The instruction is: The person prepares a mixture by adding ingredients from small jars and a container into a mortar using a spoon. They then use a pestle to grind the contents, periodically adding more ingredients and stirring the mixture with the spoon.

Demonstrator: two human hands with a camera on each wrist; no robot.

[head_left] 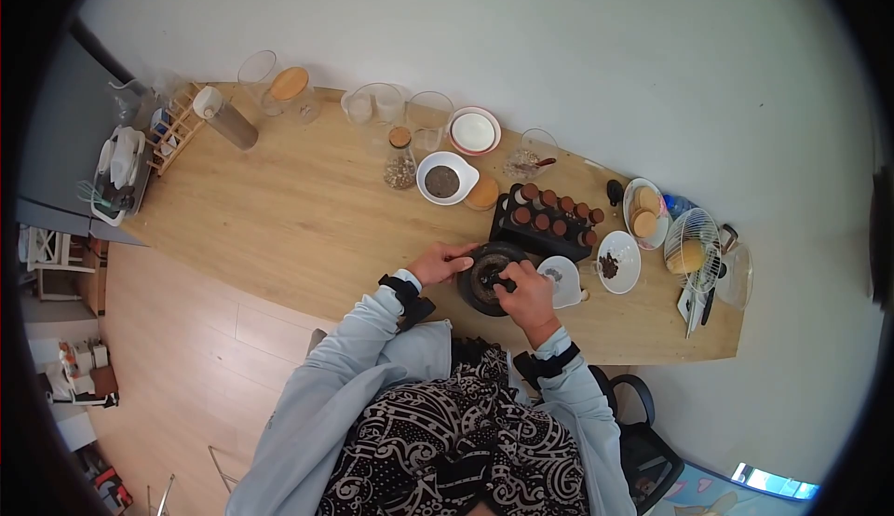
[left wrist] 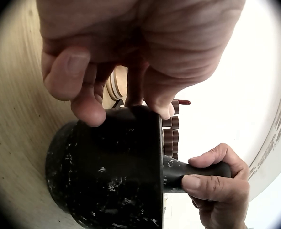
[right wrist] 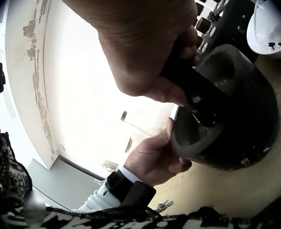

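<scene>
Just in front of the body, a black stone mortar (head_left: pixel 468 294) stands on the wooden table (head_left: pixel 307 227), with brown ground matter inside it. My left hand (head_left: pixel 440 263) holds its left side, thumb at the rim and fingers against the outer wall. In the left wrist view the dark wall of the mortar (left wrist: pixel 111 167) carries pale scuffs. My right hand (head_left: pixel 528 297) grips the black pestle (left wrist: pixel 176 174), fingers and thumb wrapped round its handle. The head of the pestle (right wrist: pixel 200 93) is down inside the mortar, tilted in the right wrist view.
Right of the mortar stand a white handled bowl (head_left: pixel 559 297) and a white bowl with dark bits (head_left: pixel 622 283). Behind it is a black rack (head_left: pixel 507 227) of brown-capped jars. Farther back are a corked jar (head_left: pixel 400 169), a white seed bowl (head_left: pixel 470 181) and glass vessels. A wire basket (head_left: pixel 694 227) is far right.
</scene>
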